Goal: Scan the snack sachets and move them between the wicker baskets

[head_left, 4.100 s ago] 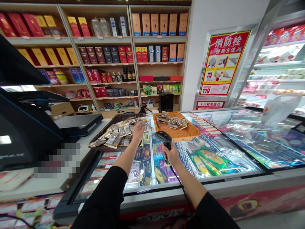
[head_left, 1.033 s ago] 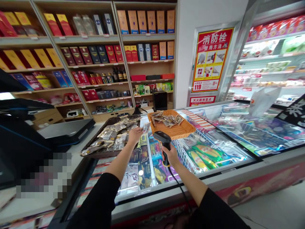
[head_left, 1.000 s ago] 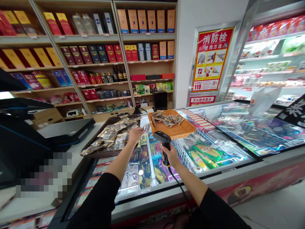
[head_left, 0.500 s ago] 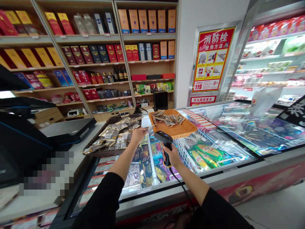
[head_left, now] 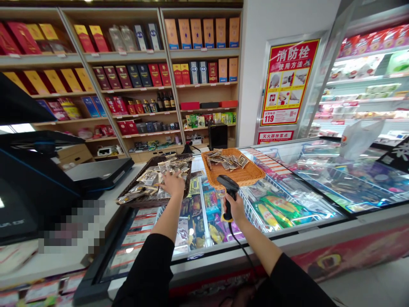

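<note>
My right hand (head_left: 235, 206) grips a black barcode scanner (head_left: 228, 194) by its handle, with the head pointing up and left and a cable hanging below. My left hand (head_left: 174, 184) lies over the dark woven basket (head_left: 191, 172), its fingers spread among small clear-and-brown packets (head_left: 150, 178); no packet shows clearly in its grasp. To the right of that basket, an orange woven basket (head_left: 220, 180) holds several similar packets (head_left: 228, 160), mostly towards its back left. The scanner's head is just in front of the orange basket's near rim.
Both baskets rest on a glass-topped freezer (head_left: 204, 230) with bagged goods inside. At the left stand a black checkout machine (head_left: 28, 187) and a flat-topped scale (head_left: 96, 170). A plastic bag (head_left: 359, 138) sits on the freezer's right side. Shelves of boxes (head_left: 134, 76) line the back wall.
My left hand has moved left from beside the scanner, where it held a packet, onto the packets in the dark basket. My right hand still holds the scanner. The view has shifted slightly.
</note>
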